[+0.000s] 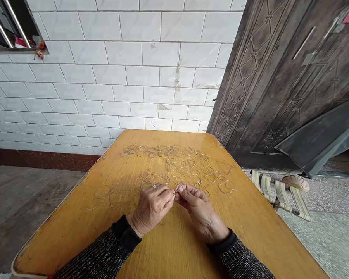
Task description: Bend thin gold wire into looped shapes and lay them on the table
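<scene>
My left hand (pixel 153 206) and my right hand (pixel 200 212) meet over the middle of the wooden table, fingertips almost touching. Both are closed in a pinch on a thin wire (pixel 178 187), part of which curves up between them; the fingers hide the rest. Just beyond my hands lie several thin wire loops (pixel 147 177), some joined or overlapping. More loops (pixel 163 150) form a row farther back, and others (pixel 227 187) spread to the right. Loose, curved strands of wire (pixel 102 192) rest left of my left hand.
The yellow-brown wooden table (pixel 174 252) has rounded corners and stands close to a white tiled wall (pixel 139 56). At the right are a dark carved door (pixel 250 85) and a low stool with striped straps (pixel 282 195). A barred window (pixel 13 23) is at upper left.
</scene>
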Demonstrator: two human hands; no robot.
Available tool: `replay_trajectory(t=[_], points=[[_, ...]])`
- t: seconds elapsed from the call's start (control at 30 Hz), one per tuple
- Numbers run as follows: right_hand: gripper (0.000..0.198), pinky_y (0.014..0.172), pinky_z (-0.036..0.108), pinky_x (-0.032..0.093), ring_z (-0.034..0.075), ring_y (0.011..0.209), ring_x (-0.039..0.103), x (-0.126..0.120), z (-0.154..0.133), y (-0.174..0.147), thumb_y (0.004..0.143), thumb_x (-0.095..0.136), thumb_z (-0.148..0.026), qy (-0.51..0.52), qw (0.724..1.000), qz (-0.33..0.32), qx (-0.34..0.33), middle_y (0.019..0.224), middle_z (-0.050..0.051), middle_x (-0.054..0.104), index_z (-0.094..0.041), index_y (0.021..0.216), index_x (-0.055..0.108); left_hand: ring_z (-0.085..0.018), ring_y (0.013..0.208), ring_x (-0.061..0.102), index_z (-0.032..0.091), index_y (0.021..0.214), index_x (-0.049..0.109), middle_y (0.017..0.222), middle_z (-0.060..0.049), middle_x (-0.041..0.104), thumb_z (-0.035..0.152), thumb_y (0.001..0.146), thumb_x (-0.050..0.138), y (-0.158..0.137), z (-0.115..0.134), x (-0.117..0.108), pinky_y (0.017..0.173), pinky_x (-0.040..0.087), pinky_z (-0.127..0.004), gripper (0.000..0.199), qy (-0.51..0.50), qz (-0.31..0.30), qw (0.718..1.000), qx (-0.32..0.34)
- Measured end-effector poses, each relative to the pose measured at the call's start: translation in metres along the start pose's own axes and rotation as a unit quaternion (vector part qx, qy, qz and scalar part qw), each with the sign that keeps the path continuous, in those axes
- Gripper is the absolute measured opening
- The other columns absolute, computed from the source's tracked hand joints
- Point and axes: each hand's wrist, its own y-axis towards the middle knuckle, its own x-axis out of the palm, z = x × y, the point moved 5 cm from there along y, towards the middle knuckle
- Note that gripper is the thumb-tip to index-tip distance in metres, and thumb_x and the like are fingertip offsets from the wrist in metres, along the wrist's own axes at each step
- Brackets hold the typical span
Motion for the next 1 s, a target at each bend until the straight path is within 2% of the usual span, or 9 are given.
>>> replay_trajectory(t=[0.2,0.4,0.47,0.53,0.63,0.7,0.77,0.87,1.0], points=[[0.028,0.065,0.025,0.04,0.01,0.058,0.047,0.002,-0.001,0.002,0.058,0.075,-0.041,-0.005,0.999,-0.026,-0.027,0.059,-0.002,0.052,-0.017,0.057,0.06,-0.011,0.056,0.05,0.019,0.061,0.052,0.059,-0.001,0.056,0.013,0.083,0.041,-0.001,-0.001,0.002,0.054,0.031,-0.025,0.025,-0.011,-0.014,1.0,-0.004],[0.026,0.065,0.024,0.039,0.01,0.059,0.046,0.007,-0.001,0.0,0.062,0.073,-0.04,0.014,0.997,-0.07,-0.037,0.059,-0.002,0.052,-0.017,0.06,0.061,-0.012,0.059,0.05,0.018,0.062,0.054,0.058,-0.001,0.056,0.012,0.081,0.045,-0.003,-0.004,0.002,0.058,0.034,-0.025,0.022,-0.087,0.01,0.996,-0.011],[0.025,0.066,0.024,0.039,0.01,0.06,0.046,0.007,-0.003,0.0,0.063,0.072,-0.04,0.015,0.996,-0.075,-0.043,0.06,-0.002,0.053,-0.018,0.061,0.062,-0.012,0.058,0.05,0.018,0.063,0.055,0.058,-0.001,0.056,0.014,0.081,0.045,-0.002,-0.007,0.002,0.058,0.035,-0.024,0.021,-0.129,0.017,0.991,-0.042],[0.026,0.065,0.024,0.038,0.01,0.06,0.046,0.006,-0.005,0.0,0.065,0.07,-0.041,-0.01,0.996,-0.07,-0.061,0.06,-0.002,0.053,-0.017,0.061,0.061,-0.011,0.058,0.051,0.017,0.065,0.056,0.061,-0.001,0.057,0.018,0.082,0.045,-0.001,-0.014,0.003,0.058,0.037,-0.023,0.019,-0.209,0.011,0.972,-0.109],[0.029,0.06,0.024,0.036,0.01,0.056,0.044,0.003,-0.009,0.001,0.069,0.066,-0.043,-0.07,0.993,-0.049,-0.079,0.057,-0.002,0.052,-0.017,0.059,0.06,-0.01,0.056,0.05,0.016,0.067,0.054,0.061,-0.001,0.056,0.027,0.083,0.045,-0.001,-0.022,0.009,0.055,0.04,-0.022,0.022,-0.36,-0.037,0.907,-0.214],[0.03,0.057,0.024,0.035,0.01,0.055,0.043,0.002,-0.01,0.0,0.069,0.065,-0.045,-0.09,0.992,-0.044,-0.073,0.057,-0.002,0.051,-0.017,0.059,0.06,-0.01,0.056,0.05,0.015,0.064,0.052,0.059,0.0,0.054,0.032,0.084,0.044,-0.002,-0.023,0.013,0.055,0.041,-0.022,0.028,-0.427,-0.066,0.865,-0.255],[0.03,0.056,0.024,0.035,0.01,0.055,0.043,0.002,-0.01,0.0,0.069,0.065,-0.046,-0.092,0.993,-0.046,-0.065,0.059,-0.002,0.051,-0.017,0.06,0.059,-0.01,0.057,0.05,0.015,0.063,0.051,0.059,0.0,0.053,0.035,0.084,0.044,-0.002,-0.023,0.015,0.057,0.042,-0.022,0.03,-0.465,-0.073,0.837,-0.279],[0.03,0.055,0.023,0.035,0.01,0.054,0.042,0.001,-0.009,-0.001,0.068,0.065,-0.045,-0.097,0.992,-0.042,-0.064,0.058,-0.002,0.05,-0.017,0.06,0.058,-0.01,0.058,0.05,0.015,0.064,0.052,0.061,0.0,0.053,0.037,0.084,0.044,-0.003,-0.022,0.018,0.057,0.042,-0.022,0.03,-0.496,-0.079,0.812,-0.298],[0.03,0.053,0.023,0.035,0.01,0.052,0.041,0.0,-0.01,0.0,0.067,0.066,-0.045,-0.118,0.99,-0.023,-0.08,0.054,-0.002,0.048,-0.018,0.058,0.056,-0.01,0.057,0.05,0.015,0.067,0.055,0.063,0.0,0.054,0.039,0.084,0.043,-0.004,-0.02,0.018,0.055,0.043,-0.023,0.031,-0.507,-0.072,0.8,-0.314]])
